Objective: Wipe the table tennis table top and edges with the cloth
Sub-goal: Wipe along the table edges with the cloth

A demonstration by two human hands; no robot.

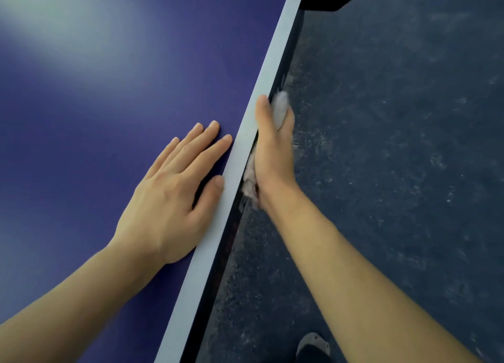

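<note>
Smooth blue table top [109,90] — left hand [169,199] lies flat, right hand [272,155] clutches fuzzy cloth [281,109] at edge [215,281].

Forearms [81,294]: bare, either side of white table edge [203,275].
Clog [313,345]: grey, perforated upper, right of that edge.

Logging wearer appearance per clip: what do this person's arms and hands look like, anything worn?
Nothing worn shows. The left hand and right hand have no gloves, rings or watch; visible nails look short and unpainted. The left forearm and right forearm are uncovered to the frame edge, no sleeve in view.
</note>
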